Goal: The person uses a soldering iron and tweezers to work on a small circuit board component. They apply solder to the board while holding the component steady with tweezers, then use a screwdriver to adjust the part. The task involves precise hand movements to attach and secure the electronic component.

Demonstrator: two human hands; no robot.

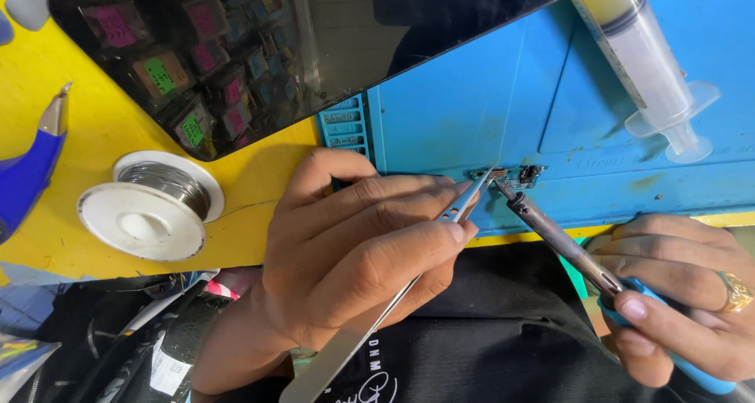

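At the blue mat on my worktop, my left hand pinches metal tweezers on a small circuit board while my right hand grips a soldering iron, tip touching the board. A slip of the tweezers could likely shift the part or smear solder. The syringe nearby holds yellowish fluid; a solder spool sits left
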